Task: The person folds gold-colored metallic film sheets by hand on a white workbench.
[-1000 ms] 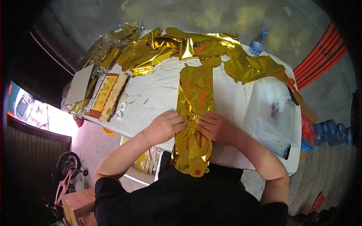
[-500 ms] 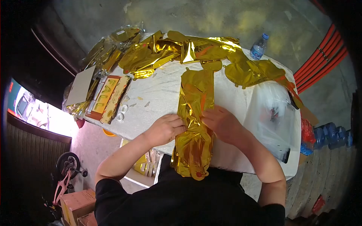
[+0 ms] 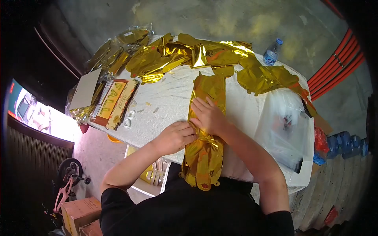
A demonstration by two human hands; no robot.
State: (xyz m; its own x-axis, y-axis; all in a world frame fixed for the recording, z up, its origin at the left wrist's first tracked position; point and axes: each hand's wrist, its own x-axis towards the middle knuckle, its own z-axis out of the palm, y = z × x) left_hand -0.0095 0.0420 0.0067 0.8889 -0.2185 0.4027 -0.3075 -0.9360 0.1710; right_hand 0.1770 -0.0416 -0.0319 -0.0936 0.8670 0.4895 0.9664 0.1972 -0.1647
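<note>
White-covered tabletop [image 3: 157, 112] on grey concrete floor [image 3: 232, 19], stained yellowish in patches. Bright daylight at left through opening beside dark ribbed panel [image 3: 37, 165]. Pink bicycle [image 3: 65, 192] and cardboard box [image 3: 80, 212] lower left. Red pipes [image 3: 338, 65] upper right; blue water jugs [image 3: 346, 143] at right, near grey steps [image 3: 334, 188].

Top [image 3: 189, 214]: black, dark fabric, 6 o'clock | right sleeve [image 3: 114, 202]: black, short, straight hem, 7 o'clock | left sleeve [image 3: 278, 218]: black, short, 5 o'clock | forearms [image 3: 132, 165]: bare below the sleeves | right hand [image 3: 175, 137], left hand [image 3: 209, 117]: bare
</note>
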